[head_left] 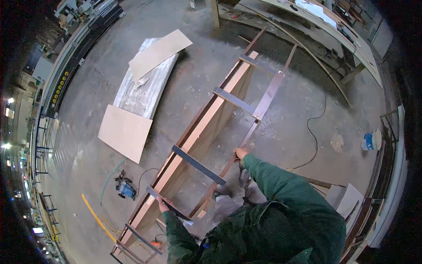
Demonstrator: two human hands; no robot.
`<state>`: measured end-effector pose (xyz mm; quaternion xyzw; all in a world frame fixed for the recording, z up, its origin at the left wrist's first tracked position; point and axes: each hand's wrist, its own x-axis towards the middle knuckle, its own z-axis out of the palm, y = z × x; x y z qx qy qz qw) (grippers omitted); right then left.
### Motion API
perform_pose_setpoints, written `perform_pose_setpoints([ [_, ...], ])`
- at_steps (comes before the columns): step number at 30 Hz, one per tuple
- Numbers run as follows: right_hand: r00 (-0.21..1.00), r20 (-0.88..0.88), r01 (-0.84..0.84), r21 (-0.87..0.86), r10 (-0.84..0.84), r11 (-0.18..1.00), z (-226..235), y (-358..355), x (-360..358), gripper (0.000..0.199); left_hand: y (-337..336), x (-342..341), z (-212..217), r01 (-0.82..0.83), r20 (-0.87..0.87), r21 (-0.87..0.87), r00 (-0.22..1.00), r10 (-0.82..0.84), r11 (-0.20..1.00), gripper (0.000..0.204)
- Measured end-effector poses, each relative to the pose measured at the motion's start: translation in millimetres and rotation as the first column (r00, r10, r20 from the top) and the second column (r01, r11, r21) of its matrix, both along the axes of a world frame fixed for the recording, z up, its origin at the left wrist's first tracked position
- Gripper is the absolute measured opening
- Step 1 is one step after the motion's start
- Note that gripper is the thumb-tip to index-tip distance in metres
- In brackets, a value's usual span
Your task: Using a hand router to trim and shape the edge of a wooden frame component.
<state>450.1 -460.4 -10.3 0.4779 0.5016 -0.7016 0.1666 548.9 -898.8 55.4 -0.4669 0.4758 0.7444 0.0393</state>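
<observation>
- Timber frame [199,164] is stretching diagonally over the concrete floor [184,94], from the lower left to the upper right, directly in front of the person
- Left hand [163,205] is clamping on a narrow dark crosspiece [153,192] near its far end, close to the pale plank [189,143] that is running along the frame
- Right hand [241,153] is closing around the reddish-brown near rail [249,135], well apart from the left hand, with the arm reaching out in a green sleeve [281,178]
- Several other crosspieces are spanning the gap between the plank side and the near rail
- Blue-and-black power tool [126,189] is sitting on the floor beyond the left hand, near a yellow hose [96,218]
- Two pale panels [126,133] are lying over a white-covered stack [147,88] on the far left side
- Workbench [303,6] is standing at the upper right, and a blue-and-white bucket [372,141] is resting farther right, beyond a looping black cord [313,132]
</observation>
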Motion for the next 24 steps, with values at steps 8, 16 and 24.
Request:
perform_pose_setpoints([
  [8, 0.999, 0.035, 0.01, -0.003, -0.01, 1.0, 7, 5, 24, 0.013, -8, 7, -12, -0.038, 0.065, 0.053, 0.997, 0.035, 0.998, 0.047],
  [16, 0.992, 0.064, -0.099, -0.098, 0.105, 0.99, -40, 7, 30, 0.016, -2, 10, -6, -0.025, -0.181, 0.058, 0.983, 0.036, 0.998, 0.039],
  [24, 0.987, 0.073, -0.13, -0.145, 0.142, 0.981, -13, 26, 15, 0.017, -5, -1, -23, 0.127, 0.041, -0.181, 0.992, -0.121, 0.975, 0.048],
])
